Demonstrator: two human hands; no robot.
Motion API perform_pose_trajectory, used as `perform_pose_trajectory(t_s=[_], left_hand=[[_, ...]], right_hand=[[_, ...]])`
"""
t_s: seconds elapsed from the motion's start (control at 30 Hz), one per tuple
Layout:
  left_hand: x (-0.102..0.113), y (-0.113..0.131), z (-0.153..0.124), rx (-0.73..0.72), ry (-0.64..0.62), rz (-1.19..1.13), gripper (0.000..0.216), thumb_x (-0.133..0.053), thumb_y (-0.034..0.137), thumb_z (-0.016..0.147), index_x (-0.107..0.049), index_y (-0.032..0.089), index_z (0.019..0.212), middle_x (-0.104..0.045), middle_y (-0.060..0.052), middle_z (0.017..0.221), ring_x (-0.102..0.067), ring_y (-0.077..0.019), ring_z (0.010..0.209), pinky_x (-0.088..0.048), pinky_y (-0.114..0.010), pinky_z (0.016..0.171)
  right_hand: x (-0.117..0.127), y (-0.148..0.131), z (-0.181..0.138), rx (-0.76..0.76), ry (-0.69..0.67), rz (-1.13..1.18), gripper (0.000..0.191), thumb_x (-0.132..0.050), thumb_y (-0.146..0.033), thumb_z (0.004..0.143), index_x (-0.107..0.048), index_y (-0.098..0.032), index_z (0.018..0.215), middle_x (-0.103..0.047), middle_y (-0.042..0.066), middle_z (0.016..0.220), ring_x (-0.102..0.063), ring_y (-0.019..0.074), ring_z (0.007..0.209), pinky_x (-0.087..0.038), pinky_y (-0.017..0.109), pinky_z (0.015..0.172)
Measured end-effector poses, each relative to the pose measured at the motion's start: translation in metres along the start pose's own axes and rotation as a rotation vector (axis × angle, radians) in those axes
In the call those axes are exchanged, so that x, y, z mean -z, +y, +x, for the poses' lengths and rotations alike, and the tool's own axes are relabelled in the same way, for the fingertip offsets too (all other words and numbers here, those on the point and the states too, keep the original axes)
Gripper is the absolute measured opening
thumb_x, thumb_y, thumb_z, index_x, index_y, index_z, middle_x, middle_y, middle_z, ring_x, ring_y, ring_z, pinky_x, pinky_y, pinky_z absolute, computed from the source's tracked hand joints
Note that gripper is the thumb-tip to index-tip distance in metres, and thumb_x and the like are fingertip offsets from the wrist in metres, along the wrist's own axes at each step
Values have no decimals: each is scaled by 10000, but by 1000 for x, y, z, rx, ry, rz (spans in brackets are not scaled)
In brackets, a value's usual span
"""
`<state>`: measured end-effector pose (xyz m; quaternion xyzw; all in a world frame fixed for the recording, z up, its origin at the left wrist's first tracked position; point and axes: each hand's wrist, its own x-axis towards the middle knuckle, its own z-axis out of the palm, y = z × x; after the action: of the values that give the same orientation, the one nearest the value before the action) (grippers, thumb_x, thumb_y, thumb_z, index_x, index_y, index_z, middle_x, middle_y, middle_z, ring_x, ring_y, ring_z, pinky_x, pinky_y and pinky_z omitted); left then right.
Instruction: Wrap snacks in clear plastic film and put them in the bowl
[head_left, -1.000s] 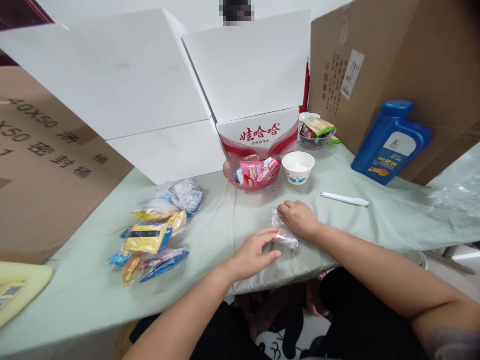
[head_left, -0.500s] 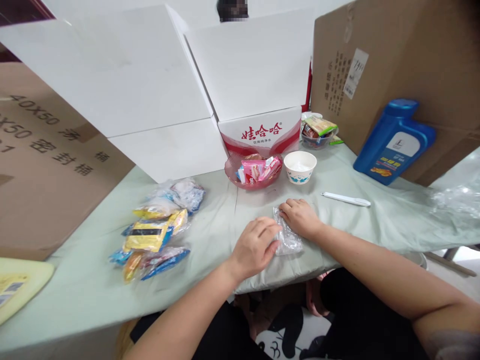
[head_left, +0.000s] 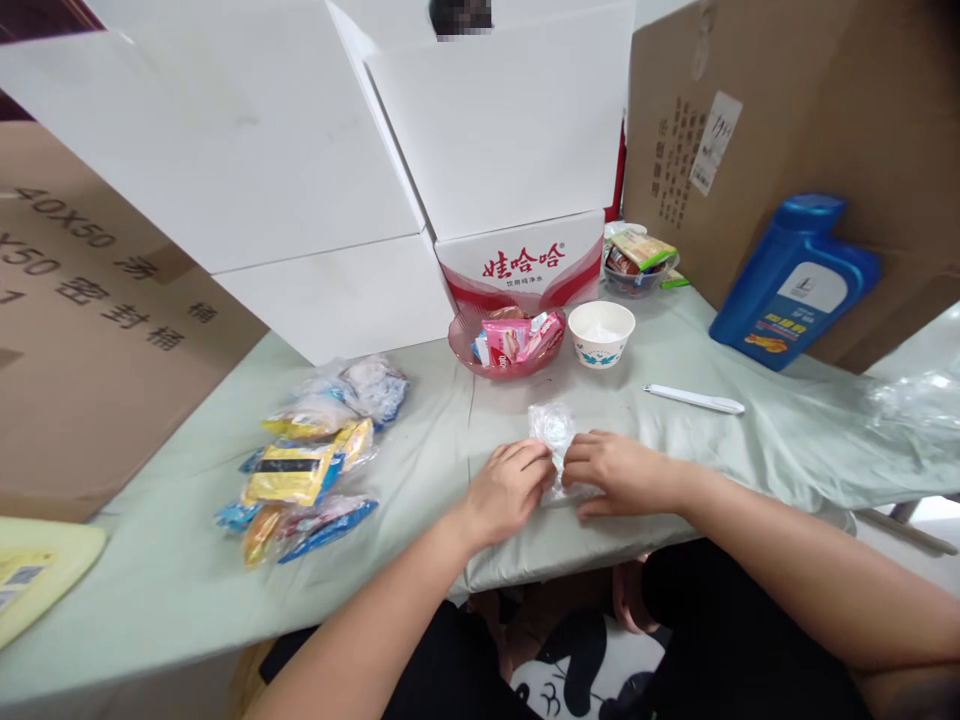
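Note:
A small clear plastic bag (head_left: pixel 552 428) lies on the pale green tablecloth (head_left: pixel 420 440) near the table's front edge. My left hand (head_left: pixel 508 490) pinches its left side with curled fingers. My right hand (head_left: pixel 616 472) grips its right side, fingers closed on the plastic. The two hands almost touch over the bag's lower half, which they hide. Beyond them stand a pink bowl of wrapped snacks (head_left: pixel 507 342) and a white paper bowl (head_left: pixel 601 333).
A pile of bagged snacks (head_left: pixel 307 462) lies to the left. A white pen-like tool (head_left: pixel 694 399) lies to the right, with a blue jug (head_left: pixel 791 281) behind it. An open white carton (head_left: pixel 465 200) and brown cardboard boxes (head_left: pixel 90 310) line the back. A glass bowl (head_left: pixel 637 266) holds packets.
My right hand has slid from the bag's top toward me and to its right side. My left hand has closed onto the bag's left side. The bag has turned more upright.

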<state>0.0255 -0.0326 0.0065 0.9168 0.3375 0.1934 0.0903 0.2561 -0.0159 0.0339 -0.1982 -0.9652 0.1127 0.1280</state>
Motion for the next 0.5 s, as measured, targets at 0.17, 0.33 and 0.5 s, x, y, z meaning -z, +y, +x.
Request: perform_pose_trajectory(t_s=[0.17, 0.33, 0.5], left_hand=[[-2, -7, 3, 47, 6, 22, 237, -460, 141, 927, -622, 174, 1097, -624, -103, 1254, -553, -258, 1166, -478, -456, 950], [-1, -3, 1, -26, -3, -68, 315, -428, 75, 884, -618, 183, 1110, -659, -83, 1201, -552, -233, 1179, -487, -441, 951], [2, -3, 1, -61, -28, -142, 406, -433, 7, 777, -633, 188, 1081, -681, -75, 1169, -578, -231, 1174, -497, -435, 961]], right_hand=[[-14, -15, 5, -67, -77, -249, 175, -480, -146, 923, -627, -163, 830, -643, 75, 849, -540, 210, 838, -408, 341, 747], [2, -36, 0, -65, -64, -206, 157, -455, -134, 899, -608, -162, 875, -659, 86, 912, -558, 201, 826, -394, 327, 747], [17, -31, 0, -271, -66, -20, 205, -398, -222, 973, -599, -180, 982, -684, 49, 877, -593, 157, 694, -357, 273, 617]])
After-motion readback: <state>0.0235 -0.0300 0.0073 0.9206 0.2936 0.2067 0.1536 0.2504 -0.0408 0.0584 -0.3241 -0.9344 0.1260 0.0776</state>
